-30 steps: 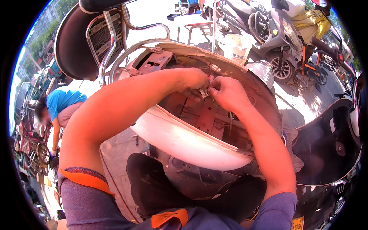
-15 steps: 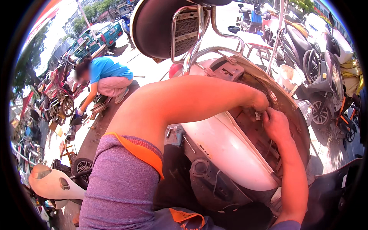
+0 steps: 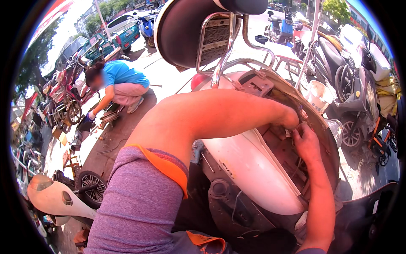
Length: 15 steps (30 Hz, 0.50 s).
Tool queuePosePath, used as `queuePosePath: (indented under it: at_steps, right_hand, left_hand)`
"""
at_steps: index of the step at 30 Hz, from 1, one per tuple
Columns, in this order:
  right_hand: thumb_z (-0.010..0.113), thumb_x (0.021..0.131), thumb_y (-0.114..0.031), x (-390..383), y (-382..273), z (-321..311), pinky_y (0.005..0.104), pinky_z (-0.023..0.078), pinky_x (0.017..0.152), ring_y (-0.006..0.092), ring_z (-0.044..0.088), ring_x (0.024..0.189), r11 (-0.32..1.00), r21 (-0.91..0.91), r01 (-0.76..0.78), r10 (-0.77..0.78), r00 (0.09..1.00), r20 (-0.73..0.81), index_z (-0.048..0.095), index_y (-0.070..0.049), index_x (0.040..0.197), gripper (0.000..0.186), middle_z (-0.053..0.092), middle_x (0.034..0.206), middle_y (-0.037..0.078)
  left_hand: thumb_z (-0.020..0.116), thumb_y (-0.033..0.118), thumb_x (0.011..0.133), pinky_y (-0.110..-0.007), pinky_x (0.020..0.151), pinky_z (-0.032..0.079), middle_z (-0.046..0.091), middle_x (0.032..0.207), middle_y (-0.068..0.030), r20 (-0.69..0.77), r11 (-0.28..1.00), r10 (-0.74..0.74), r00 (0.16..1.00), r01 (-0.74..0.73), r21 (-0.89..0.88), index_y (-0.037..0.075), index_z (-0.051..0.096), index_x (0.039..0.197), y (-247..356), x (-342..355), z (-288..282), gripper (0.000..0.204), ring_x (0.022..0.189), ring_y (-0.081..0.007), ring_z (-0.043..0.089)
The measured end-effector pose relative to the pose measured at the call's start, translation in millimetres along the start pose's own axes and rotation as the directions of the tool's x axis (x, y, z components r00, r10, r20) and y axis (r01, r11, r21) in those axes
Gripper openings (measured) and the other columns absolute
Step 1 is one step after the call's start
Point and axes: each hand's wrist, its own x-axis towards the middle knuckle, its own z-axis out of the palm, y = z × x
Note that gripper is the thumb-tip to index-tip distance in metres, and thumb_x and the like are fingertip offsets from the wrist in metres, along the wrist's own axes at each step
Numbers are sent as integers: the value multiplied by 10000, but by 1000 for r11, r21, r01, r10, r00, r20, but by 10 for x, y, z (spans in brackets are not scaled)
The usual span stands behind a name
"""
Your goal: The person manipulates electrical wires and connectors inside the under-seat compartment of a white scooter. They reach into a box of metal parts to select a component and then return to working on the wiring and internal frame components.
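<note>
A scooter with a white side panel stands before me, its open body cavity showing under the seat area. My left arm reaches across it, and my left hand bends down into the cavity with its fingers mostly hidden behind the wrist. Close beside it, my right hand has its fingers bent together at a small pale piece, perhaps a wire connector. Both hands almost touch. A reddish-white piece sits on wiring at the cavity's far edge.
A black seat on chrome rails rises at the back. Tools, including a screwdriver-like rod, lie left of the white panel. A person in blue crouches at left. Parked scooters and a white bucket stand at right.
The view has shifted slightly, so the scooter appears a little lower and further right. Both hands stay together in the cavity, with small finger movement. The crouching person has barely moved.
</note>
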Motion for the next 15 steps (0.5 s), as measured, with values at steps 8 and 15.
queuePosePath:
  at_steps: [8, 15]
  right_hand:
    - [690, 989, -207, 31, -36, 66, 548, 545, 823, 457, 701, 913, 979, -126, 157, -157, 988, 17, 717, -58, 1079, 176, 736, 925, 233]
    - [664, 988, -204, -7, -47, -43, 536, 557, 828, 449, 704, 911, 968, -121, 221, -217, 975, 42, 743, -65, 1066, 178, 733, 913, 238]
  left_hand:
    - [588, 125, 1040, -329, 691, 672, 739, 1001, -68, 17, 1000, -3, 1000, 3, 19, 67, 718, 1070, -85, 1, -61, 145, 812, -190, 735]
    - [570, 178, 1064, -331, 684, 661, 733, 1004, -75, 31, 999, -10, 999, 9, 42, 61, 699, 1085, -42, 84, -17, 175, 782, -205, 720]
